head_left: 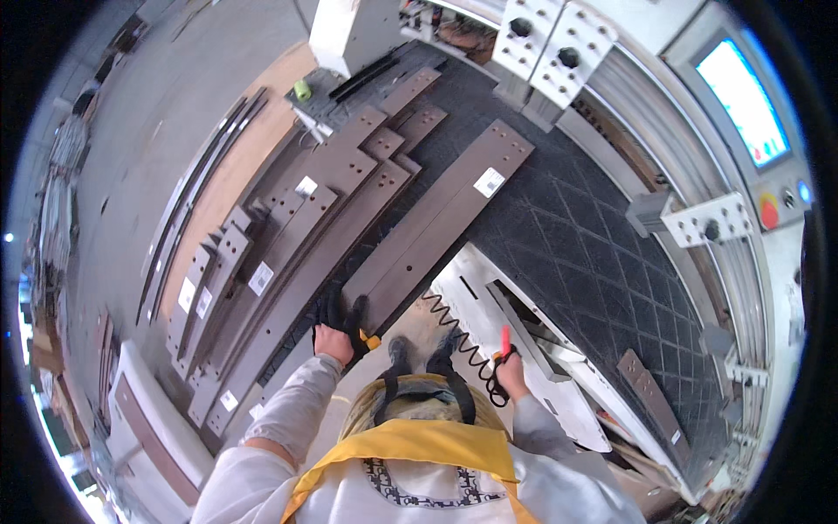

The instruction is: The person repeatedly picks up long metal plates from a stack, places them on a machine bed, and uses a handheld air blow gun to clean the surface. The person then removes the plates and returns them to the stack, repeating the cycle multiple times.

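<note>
Left hand (336, 336): in the head view, yours is at the near end of the long brown board, its dark-covered fingers over that edge; you cannot tell from here whether they grip it or only rest there.
Right hand (511, 374): your fingers are wrapped around the air gun (505, 339), its red tip pointing away from you.
Hose (463, 339): black and coiled, it runs between the board's side and your right hand.
Board (419, 236): it lies slantwise on the black table (594, 244), from your left hand up toward the right, with holes and a white label (490, 182) toward its far end.
Stack (332, 231): more brown boards, to the left of yours.
Small board (655, 406): on the table, well to your right.
Screen (742, 100): lit, at upper right, above a red button (768, 212).
</note>
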A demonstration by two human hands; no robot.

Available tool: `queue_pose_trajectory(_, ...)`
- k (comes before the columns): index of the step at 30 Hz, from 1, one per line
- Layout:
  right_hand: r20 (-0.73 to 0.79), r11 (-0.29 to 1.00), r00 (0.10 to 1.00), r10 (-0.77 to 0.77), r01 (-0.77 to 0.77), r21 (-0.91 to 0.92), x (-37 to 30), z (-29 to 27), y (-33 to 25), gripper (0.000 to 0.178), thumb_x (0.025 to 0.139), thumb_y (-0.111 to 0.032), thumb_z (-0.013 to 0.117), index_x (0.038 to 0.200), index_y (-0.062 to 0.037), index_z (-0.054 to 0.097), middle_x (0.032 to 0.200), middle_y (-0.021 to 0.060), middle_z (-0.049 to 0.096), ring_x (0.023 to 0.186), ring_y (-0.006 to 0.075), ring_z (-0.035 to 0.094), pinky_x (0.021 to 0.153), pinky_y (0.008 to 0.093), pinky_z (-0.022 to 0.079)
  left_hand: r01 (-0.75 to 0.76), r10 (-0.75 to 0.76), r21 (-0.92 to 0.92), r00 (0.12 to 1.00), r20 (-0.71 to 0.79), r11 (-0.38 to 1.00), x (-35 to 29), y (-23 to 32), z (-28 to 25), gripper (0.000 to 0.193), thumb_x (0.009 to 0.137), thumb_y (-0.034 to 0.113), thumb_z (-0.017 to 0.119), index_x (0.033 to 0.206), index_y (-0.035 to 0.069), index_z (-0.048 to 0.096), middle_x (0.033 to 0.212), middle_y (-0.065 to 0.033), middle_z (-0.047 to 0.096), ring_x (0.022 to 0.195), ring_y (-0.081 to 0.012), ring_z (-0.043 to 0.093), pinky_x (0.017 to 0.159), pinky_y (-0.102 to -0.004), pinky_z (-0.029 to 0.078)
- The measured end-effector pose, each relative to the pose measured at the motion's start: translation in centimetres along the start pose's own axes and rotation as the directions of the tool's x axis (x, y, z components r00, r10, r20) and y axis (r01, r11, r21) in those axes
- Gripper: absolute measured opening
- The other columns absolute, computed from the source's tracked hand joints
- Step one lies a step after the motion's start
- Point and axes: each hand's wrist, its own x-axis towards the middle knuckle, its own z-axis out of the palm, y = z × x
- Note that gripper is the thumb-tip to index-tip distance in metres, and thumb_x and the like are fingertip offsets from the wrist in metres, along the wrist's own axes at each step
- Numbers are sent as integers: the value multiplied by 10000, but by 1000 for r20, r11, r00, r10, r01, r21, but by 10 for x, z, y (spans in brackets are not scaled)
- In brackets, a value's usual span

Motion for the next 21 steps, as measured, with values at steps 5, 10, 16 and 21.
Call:
queue_pose_trajectory(5,-652,949,752,97,128,289,167,37,156,261,756,-54,503,978,79,532,981,242,590,907,337,565,801,372,428,-22,12,120,996,87,993,11,-4,2,681,698,176,543,1341,243,329,1350,-260,250,1243,-402,267,1006,-468,243)
queue_pose_trajectory(10,-289,971,952,100,-156,-178,202,44,65,270,747,-70,506,971,78,537,955,260,587,898,378,557,785,396,435,25,-64,270,989,136,963,-15,-19,42,245,629,199,548,787,60,674,697,-147,607,793,-332,541,798,-421,378)
queue_pose_trajectory(16,291,802,926,-241,358,-478,113,47,-109,202,704,-109,515,797,55,589,863,299,574,818,392,578,726,467,453,75,-106,173,979,177,982,-8,-9,25,199,576,218,578,650,60,673,690,-142,610,795,-320,545,776,-405,389)
queue_pose_trajectory(21,506,240,351,-788,932,-272,33,40,-227,73,580,-87,584,586,-30,540,643,181,549,674,355,535,720,451,434,40,-40,2,998,55,999,-12,-13,23,144,546,227,603,565,87,632,625,-111,577,736,-299,528,744,-405,395)
